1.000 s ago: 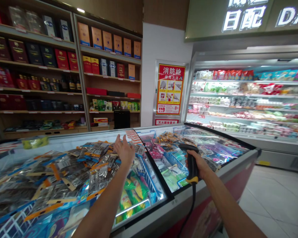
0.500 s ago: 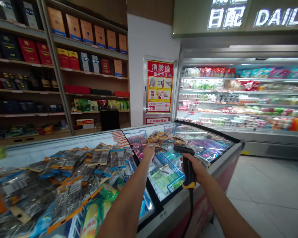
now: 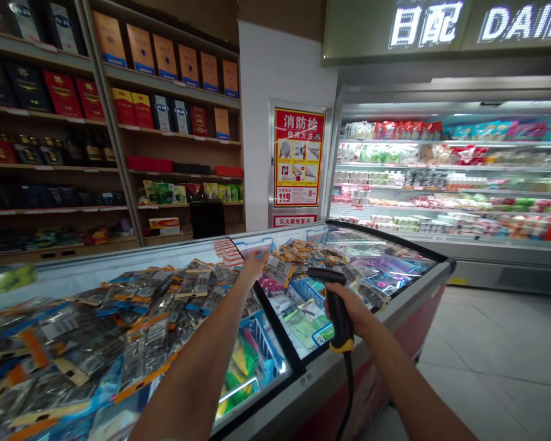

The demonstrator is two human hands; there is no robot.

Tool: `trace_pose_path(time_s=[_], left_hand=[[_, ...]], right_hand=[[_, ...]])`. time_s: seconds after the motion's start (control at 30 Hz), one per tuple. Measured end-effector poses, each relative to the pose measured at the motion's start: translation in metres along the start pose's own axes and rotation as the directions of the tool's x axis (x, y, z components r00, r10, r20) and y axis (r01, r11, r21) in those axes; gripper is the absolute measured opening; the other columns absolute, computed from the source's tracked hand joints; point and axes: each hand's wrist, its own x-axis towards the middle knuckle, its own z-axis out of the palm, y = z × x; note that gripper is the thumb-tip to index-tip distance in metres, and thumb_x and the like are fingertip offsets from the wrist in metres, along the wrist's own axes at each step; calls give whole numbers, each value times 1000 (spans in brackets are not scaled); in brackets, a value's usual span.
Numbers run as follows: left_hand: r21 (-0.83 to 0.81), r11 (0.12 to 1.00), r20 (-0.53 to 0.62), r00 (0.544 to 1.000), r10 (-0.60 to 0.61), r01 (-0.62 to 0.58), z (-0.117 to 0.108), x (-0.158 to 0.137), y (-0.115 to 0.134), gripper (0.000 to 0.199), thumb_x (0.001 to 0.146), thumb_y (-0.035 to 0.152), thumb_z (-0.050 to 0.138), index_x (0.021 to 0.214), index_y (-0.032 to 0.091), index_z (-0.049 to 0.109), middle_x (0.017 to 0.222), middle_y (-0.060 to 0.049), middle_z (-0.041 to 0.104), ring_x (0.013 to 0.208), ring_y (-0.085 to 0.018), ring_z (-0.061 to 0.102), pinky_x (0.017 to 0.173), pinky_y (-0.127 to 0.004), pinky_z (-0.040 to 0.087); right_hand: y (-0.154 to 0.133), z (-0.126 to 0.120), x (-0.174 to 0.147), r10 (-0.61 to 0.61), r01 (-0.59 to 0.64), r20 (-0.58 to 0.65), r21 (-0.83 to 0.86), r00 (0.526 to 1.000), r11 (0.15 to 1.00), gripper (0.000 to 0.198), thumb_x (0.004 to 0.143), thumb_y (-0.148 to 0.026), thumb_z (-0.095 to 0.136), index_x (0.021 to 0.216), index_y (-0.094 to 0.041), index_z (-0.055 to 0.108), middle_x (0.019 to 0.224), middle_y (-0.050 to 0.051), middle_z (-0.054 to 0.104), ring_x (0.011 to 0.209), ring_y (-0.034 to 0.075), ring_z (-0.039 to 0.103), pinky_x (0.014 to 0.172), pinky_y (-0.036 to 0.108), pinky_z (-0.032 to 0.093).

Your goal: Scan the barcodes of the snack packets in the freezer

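Wooden shelving stands at 10 o'clock; an upper row holds 6 orange boxes with blue bases, and lower down come 2 red-and-yellow boxes, long flat red boxes and green pouches; dark bottles stand between 9 and 10 o'clock; a black panel rises at 9 o'clock; a white wall runs near 12 o'clock, with a red-and-yellow poster just past it, marked 119; a lit sign hangs near 2 o'clock; below it, towards 3 o'clock, an open cabinet carries rows of goods; pale floor tiles spread at 4 o'clock.
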Motion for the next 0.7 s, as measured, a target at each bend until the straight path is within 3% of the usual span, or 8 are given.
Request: trace_pose_path(time_s=[0.13,0.23,0.7], left_hand=[[169,984,-58,996,64,-53,-37,4,13,28,61,8,55,88,15,62,82,-4,64,75,-15,57,60,-20,41],[251,966,-84,992,89,-65,-51,6,22,27,63,10,53,88,16,62,77,-3,65,72,-14,57,59,-20,40],[376,920,-74,987,142,-105,-66,11,26,32,65,13,54,97,15,59,79,-4,65,66,-12,57,56,-18,40]], right_hand=[[6,19,-3,-14,18,59,-63,998,998,22,68,-35,54,63,-13,53,41,0,53,33,9,48,34,19,38],[9,30,-6,-23,36,110,-111,994,993,21,68,-35,52,64,-14,53,40,0,53,33,10,49,34,20,37],[7,40,-8,-46,80,214,-153,976,985,23,68,-36,52,64,-14,52,39,-1,53,32,10,49,32,18,34]])
